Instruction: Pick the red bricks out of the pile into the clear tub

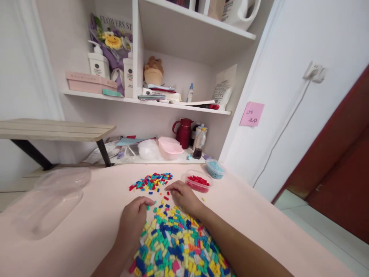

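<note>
A large heap of small colourful building bricks (178,242) spreads across the near part of the pink table, between my forearms. My left hand (133,215) rests at the heap's left edge, index finger stretched out beside a small green brick, the other fingers curled and partly hidden. Farther forward, my right hand (183,195) lies over the table with its index finger extended near a few loose bricks; nothing shows in it. Just beyond the fingertips is a smaller pile of mostly red, blue and yellow bricks (151,181). A clear tub of red bricks (198,181) stands right of my right hand.
A clear tub with light-blue pieces (215,169) sits at the back right. Transparent plastic containers (54,204) lie at the left. Behind are a pink bowl (170,147), a dark red jug (183,132), a bottle (200,144) and a wooden stand (57,130).
</note>
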The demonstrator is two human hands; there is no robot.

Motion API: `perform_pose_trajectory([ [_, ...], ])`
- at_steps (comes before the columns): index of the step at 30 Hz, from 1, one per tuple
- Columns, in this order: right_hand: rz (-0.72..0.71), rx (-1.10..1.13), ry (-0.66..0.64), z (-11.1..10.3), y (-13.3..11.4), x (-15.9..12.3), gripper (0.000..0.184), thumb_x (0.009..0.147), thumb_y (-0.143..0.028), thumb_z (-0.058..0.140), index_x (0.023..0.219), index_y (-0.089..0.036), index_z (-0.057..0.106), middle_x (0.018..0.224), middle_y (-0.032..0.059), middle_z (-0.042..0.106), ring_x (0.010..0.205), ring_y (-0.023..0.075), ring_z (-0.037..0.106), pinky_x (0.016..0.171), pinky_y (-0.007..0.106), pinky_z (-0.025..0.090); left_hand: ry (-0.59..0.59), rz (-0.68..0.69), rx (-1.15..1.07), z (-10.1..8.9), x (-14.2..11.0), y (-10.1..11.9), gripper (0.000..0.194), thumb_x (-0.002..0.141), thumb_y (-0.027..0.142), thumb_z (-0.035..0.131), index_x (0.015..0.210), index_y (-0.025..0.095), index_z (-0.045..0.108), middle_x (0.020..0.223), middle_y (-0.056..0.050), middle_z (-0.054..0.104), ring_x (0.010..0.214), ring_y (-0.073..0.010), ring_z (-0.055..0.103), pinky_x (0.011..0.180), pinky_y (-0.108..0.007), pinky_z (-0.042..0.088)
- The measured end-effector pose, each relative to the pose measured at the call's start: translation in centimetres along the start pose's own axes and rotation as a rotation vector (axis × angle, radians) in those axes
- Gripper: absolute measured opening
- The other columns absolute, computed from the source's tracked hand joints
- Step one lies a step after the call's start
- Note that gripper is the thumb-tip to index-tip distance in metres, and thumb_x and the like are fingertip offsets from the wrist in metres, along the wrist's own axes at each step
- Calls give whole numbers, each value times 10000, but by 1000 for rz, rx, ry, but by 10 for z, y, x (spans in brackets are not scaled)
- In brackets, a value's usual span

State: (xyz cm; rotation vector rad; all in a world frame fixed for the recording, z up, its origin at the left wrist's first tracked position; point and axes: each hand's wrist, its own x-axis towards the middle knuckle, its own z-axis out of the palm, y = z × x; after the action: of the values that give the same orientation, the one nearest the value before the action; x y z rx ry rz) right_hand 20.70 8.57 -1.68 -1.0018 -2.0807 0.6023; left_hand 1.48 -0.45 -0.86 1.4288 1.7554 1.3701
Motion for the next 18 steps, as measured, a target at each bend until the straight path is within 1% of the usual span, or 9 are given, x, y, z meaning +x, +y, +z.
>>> perform_pose_trajectory([
  [3, -42, -42, -37, 1, 3, 1, 321, 854, -46, 504, 992, -222, 733, 1025, 61, 675, 980, 187, 622, 932, 332, 476, -15, 5, 11, 0, 1, -1, 298, 685, 260, 425, 713, 244, 722, 858, -29, 765, 888, -235, 685, 848, -350, 503],
  [9, -82, -151, -24, 6, 5, -1, 292, 845, -77, 560, 1024, -225, 738, 1016, 72, 675, 968, 205, 616, 903, 354, 483, -18, 2, 0, 1, 1, -3, 285, 693, 244, 432, 716, 240, 716, 847, -28, 764, 876, -233, 690, 834, -343, 513],
  [15, -70, -172, -34, 6, 6, 0, 243, 795, -28, 558, 852, -210, 709, 935, 45, 675, 936, 195, 603, 882, 329, 472, -23, -4, 9, 2, 2, -8, 288, 702, 231, 433, 741, 235, 718, 873, -25, 765, 890, -228, 686, 838, -329, 509],
  [18, -66, -158, -23, 7, 7, 0, 249, 792, -26, 553, 852, -207, 712, 936, 51, 671, 941, 201, 598, 896, 343, 465, -36, -7, 27, 2, 3, -7, 297, 707, 225, 424, 752, 232, 718, 891, -21, 765, 911, -222, 682, 853, -319, 500],
])
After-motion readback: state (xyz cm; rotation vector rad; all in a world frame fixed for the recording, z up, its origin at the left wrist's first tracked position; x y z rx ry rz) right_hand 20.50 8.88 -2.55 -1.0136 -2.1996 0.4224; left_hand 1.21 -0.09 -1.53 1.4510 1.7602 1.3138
